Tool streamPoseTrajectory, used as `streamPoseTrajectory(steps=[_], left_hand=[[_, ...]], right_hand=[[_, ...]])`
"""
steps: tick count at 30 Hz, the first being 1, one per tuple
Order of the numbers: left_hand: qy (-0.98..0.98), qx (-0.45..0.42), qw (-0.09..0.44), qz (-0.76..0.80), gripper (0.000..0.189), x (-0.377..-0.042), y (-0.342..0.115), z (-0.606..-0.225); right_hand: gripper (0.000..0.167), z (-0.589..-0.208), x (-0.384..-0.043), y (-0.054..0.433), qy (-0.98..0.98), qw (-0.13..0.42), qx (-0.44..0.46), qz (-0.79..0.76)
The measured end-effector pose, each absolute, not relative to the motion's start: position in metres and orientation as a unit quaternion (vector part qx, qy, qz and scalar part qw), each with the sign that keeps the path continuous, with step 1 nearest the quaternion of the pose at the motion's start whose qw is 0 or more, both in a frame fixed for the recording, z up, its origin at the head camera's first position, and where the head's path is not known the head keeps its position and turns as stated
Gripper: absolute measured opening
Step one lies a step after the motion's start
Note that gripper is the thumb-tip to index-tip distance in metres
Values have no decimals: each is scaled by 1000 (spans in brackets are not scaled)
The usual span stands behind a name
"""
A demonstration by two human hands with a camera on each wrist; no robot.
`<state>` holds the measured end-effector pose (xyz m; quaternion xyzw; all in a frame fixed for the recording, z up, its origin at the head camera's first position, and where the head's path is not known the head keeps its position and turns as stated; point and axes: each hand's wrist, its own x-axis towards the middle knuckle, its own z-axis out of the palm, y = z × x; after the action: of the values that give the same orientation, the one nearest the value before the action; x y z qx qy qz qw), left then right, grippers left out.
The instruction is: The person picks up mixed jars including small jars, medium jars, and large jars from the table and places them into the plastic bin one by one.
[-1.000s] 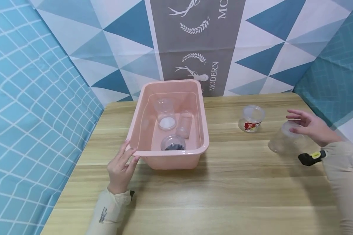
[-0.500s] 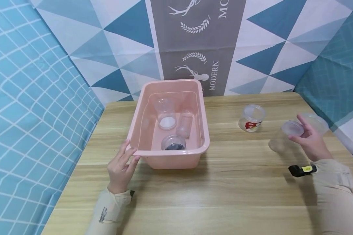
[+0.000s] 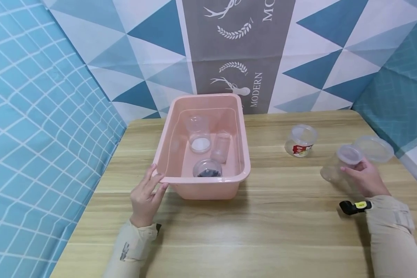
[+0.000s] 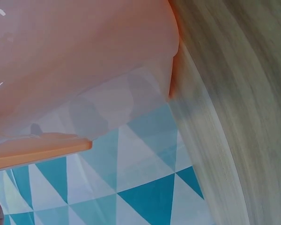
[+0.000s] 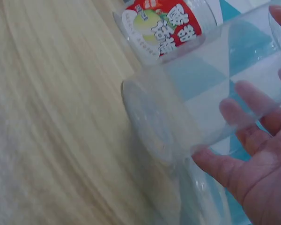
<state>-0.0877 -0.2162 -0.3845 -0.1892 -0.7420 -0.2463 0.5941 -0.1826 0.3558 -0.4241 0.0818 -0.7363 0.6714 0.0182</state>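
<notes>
At the near-left corner of a pink plastic tub (image 3: 201,189), my left hand (image 3: 146,199) grips the rim between thumb and fingers. The left wrist view shows mostly the tub's wall (image 4: 75,51). On the right, my right hand (image 3: 366,179) holds a tall clear plastic jar (image 5: 192,84) with a frosted top (image 3: 349,154). Fingers (image 5: 250,98) show through its clear wall. Right behind this hand lies a wide round clear container (image 3: 374,148). A short clear tub with a red label (image 3: 302,141) stands to the left of the jar.
Inside the pink tub are several clear containers: one with a white base (image 3: 200,144), one lying on its side (image 3: 221,148), and a round one with something dark in it (image 3: 207,168). A patterned cloth wall (image 3: 243,50) rises behind the wooden table (image 3: 264,231).
My right hand has moved from over the tall jar's top down to its right side and now holds it. The wide container behind has come into view. The left hand stays on the rim.
</notes>
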Motion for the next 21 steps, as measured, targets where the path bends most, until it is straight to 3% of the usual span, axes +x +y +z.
streamPoseTrajectory(steps=[5, 21], left_hand=[[-744, -185, 592, -248, 47, -88, -215, -384], [-752, -187, 581, -250, 47, -86, -217, -381]], right_hand=[[51, -427, -180, 363, -805, 7, 63, 590], [57, -430, -184, 360, -759, 13, 87, 645]])
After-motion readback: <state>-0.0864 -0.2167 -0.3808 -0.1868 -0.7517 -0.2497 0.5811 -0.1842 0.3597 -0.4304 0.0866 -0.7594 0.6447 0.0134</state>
